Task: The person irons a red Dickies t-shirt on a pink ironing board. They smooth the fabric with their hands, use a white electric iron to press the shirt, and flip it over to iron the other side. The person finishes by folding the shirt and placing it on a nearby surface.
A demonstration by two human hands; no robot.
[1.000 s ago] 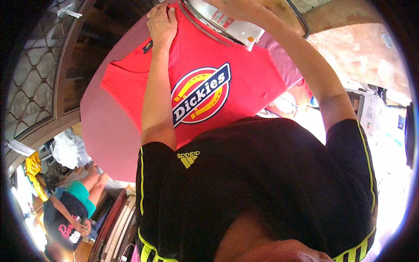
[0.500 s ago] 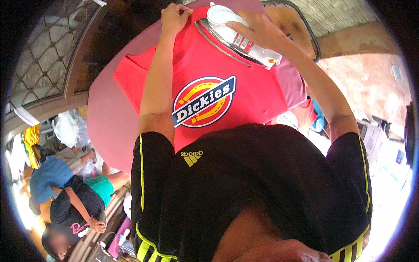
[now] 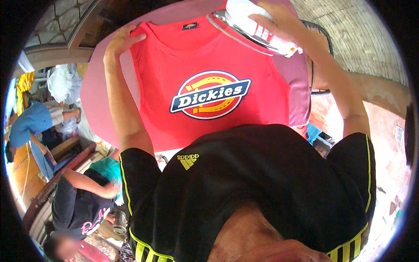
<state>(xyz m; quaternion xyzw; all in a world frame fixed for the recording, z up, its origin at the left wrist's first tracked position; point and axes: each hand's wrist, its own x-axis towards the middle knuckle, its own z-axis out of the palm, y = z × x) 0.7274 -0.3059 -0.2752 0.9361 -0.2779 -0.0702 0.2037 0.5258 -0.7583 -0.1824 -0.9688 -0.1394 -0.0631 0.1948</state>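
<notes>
A red sleeveless top (image 3: 170, 70) with a round, striped emblem on its chest lies spread over a mauve-covered ironing board (image 3: 107, 87), its neckline at the far side. At the far left shoulder of the garment, the bent fingers and thumb of my left hand (image 3: 122, 40) grip the cloth. My right hand (image 3: 286, 22) is wrapped round a white clothes iron (image 3: 242, 11) with a shiny metal base. The iron rests tilted over the garment's far right shoulder. My fingers hide part of its handle, and the upper edge of the view cuts it off slightly.
A person in a dark shirt and green shorts (image 3: 104, 168) is at the lower left, near a can (image 3: 119, 222). Another person in a blue shirt (image 3: 30, 124) bends farther off. A black-framed chair (image 3: 321, 43) stands beyond the board's right side, and a metal lattice (image 3: 54, 22) at the far left.
My left hand has moved left to the garment's left shoulder, and the top now lies flatter with its neckline showing. The iron, still in my right hand, sits a little farther right in view.
</notes>
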